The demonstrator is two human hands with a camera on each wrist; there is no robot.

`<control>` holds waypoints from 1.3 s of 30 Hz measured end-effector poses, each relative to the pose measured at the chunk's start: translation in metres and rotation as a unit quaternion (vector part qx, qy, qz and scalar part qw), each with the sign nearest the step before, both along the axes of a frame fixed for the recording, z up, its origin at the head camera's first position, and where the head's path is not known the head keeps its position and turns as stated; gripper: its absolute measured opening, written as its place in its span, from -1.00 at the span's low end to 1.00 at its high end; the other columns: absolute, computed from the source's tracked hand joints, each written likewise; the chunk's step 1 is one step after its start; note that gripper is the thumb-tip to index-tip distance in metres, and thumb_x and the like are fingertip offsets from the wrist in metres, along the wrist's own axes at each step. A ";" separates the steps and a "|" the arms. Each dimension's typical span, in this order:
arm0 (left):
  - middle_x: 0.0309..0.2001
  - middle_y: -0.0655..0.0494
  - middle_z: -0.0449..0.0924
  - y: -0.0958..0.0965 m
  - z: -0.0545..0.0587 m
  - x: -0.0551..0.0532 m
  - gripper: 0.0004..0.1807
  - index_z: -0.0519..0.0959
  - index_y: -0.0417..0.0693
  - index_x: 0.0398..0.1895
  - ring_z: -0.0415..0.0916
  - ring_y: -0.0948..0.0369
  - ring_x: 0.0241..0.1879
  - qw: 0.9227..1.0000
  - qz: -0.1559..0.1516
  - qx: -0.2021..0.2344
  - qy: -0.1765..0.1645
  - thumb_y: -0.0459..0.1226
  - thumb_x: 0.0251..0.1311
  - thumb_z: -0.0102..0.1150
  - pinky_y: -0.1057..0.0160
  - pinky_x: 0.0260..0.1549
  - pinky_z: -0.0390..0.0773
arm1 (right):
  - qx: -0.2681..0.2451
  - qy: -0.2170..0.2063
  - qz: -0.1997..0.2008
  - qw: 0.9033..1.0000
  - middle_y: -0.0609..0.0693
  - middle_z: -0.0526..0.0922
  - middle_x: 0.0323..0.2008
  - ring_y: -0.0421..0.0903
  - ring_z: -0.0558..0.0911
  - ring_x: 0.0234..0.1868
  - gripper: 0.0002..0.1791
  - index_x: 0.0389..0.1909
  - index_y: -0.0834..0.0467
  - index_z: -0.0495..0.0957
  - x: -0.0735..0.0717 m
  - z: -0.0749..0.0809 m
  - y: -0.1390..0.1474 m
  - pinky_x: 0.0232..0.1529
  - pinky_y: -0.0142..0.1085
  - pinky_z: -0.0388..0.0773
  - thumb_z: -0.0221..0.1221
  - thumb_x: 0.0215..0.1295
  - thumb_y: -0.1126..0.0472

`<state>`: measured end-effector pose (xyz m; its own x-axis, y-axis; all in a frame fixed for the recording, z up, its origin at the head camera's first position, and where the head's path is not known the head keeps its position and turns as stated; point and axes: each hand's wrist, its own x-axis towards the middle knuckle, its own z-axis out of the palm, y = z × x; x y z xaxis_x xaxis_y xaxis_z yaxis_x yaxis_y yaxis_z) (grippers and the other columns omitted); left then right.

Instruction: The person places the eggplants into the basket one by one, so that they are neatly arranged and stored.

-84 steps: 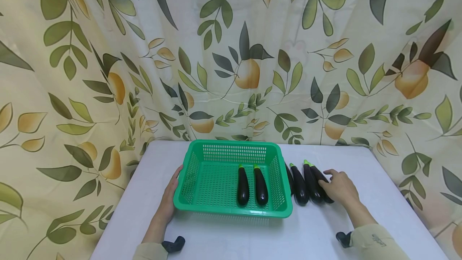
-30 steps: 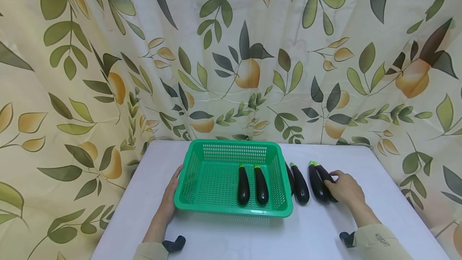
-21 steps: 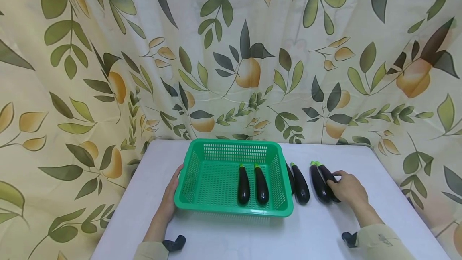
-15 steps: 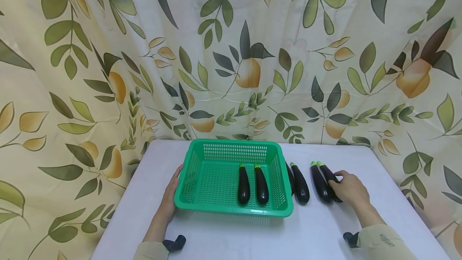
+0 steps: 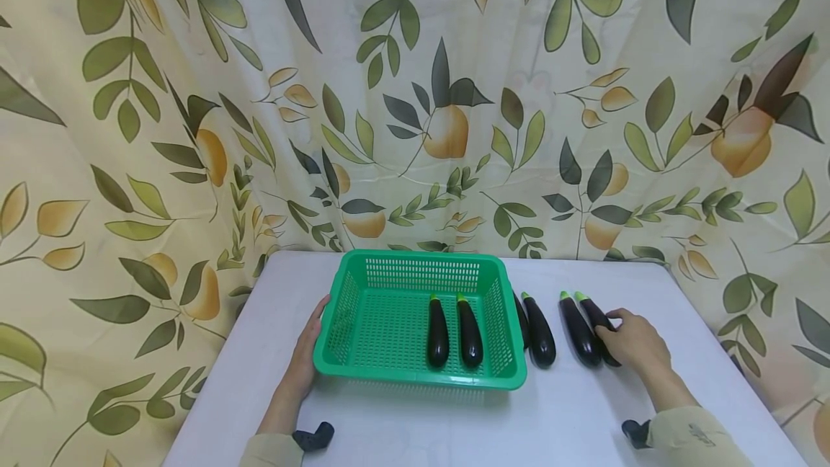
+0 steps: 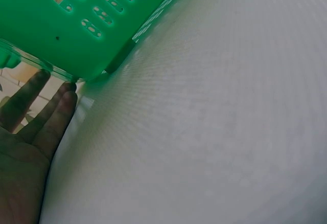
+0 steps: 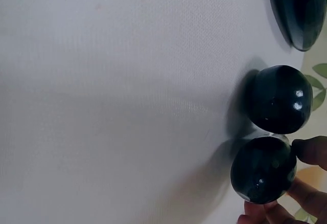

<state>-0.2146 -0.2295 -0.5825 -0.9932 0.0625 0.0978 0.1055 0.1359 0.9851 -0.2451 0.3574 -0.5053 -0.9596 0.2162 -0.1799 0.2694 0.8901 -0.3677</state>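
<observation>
A green plastic basket (image 5: 415, 378) stands on the table with two dark eggplants (image 5: 438, 334) lying inside its right half. My left hand (image 5: 302, 352) touches the basket's left side; in the left wrist view its straight fingertips meet the green wall. To the right of the basket, my right hand (image 5: 635, 341) holds the rightmost eggplant (image 5: 593, 314), thumb on one side and fingers curled round the other in the right wrist view. Close along its left side lies another eggplant (image 5: 579, 330), stem end pointing away.
Two more eggplants (image 5: 540, 331) lie beside the basket's right wall, one partly hidden by the rim. A white cloth (image 5: 402, 431) covers the table. Behind it hangs a leaf-and-fruit patterned curtain (image 5: 415, 128).
My right hand has shifted right with its eggplant, and the eggplant beside it has moved right too. A gap has widened between this pair and those by the basket. My left hand stays put.
</observation>
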 end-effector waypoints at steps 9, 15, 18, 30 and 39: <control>0.51 0.48 -0.07 0.000 0.002 0.001 -0.49 0.03 0.60 0.46 -0.27 0.16 0.56 1.000 0.001 -0.001 -0.009 0.09 0.49 -0.61 -0.37 0.39 -0.29 | 0.005 0.016 0.016 1.000 0.44 0.57 -0.12 0.31 0.57 -0.16 -0.36 0.23 0.39 0.31 0.005 0.004 0.006 -0.34 0.02 0.48 0.08 0.33 -0.01; 0.54 0.40 -0.10 0.004 0.022 0.009 -0.48 0.00 0.51 0.50 -0.30 0.11 0.56 1.000 -0.014 0.003 -0.014 0.00 0.51 -0.62 -0.36 0.39 -0.30 | 0.004 0.022 0.016 1.000 0.46 0.55 -0.10 0.33 0.56 -0.15 -0.37 0.23 0.38 0.32 0.006 0.007 0.006 -0.33 0.03 0.48 0.09 0.34 -0.02; 0.53 0.43 -0.09 0.004 0.022 0.009 -0.49 0.01 0.54 0.48 -0.29 0.12 0.56 1.000 -0.011 0.002 -0.015 0.02 0.51 -0.61 -0.37 0.38 -0.29 | 0.003 0.024 0.017 1.000 0.46 0.54 -0.09 0.33 0.56 -0.15 -0.37 0.23 0.37 0.32 0.006 0.009 0.005 -0.33 0.02 0.48 0.09 0.34 -0.02; 0.54 0.40 -0.09 0.005 0.029 0.013 -0.48 0.02 0.50 0.49 -0.30 0.12 0.56 1.000 -0.017 0.007 -0.018 0.02 0.52 -0.60 -0.34 0.40 -0.29 | 0.003 0.053 0.027 0.998 0.46 0.54 -0.10 0.31 0.56 -0.17 -0.38 0.22 0.37 0.35 0.010 0.021 -0.014 -0.36 -0.02 0.48 0.13 0.32 0.00; 0.53 0.41 -0.09 0.005 0.029 0.013 -0.49 0.02 0.50 0.49 -0.30 0.13 0.56 1.000 -0.020 0.007 -0.018 0.02 0.52 -0.60 -0.35 0.40 -0.30 | 0.003 0.078 0.033 0.996 0.44 0.56 -0.14 0.22 0.59 -0.26 -0.40 0.21 0.36 0.38 0.012 0.031 -0.036 -0.46 -0.17 0.49 0.15 0.30 0.02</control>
<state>-0.2019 -0.2249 -0.5537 -0.9929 0.1008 0.0635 0.0753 0.1175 0.9902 -0.2334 0.3219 -0.4746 -0.9881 0.1520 -0.0255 0.1496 0.9063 -0.3953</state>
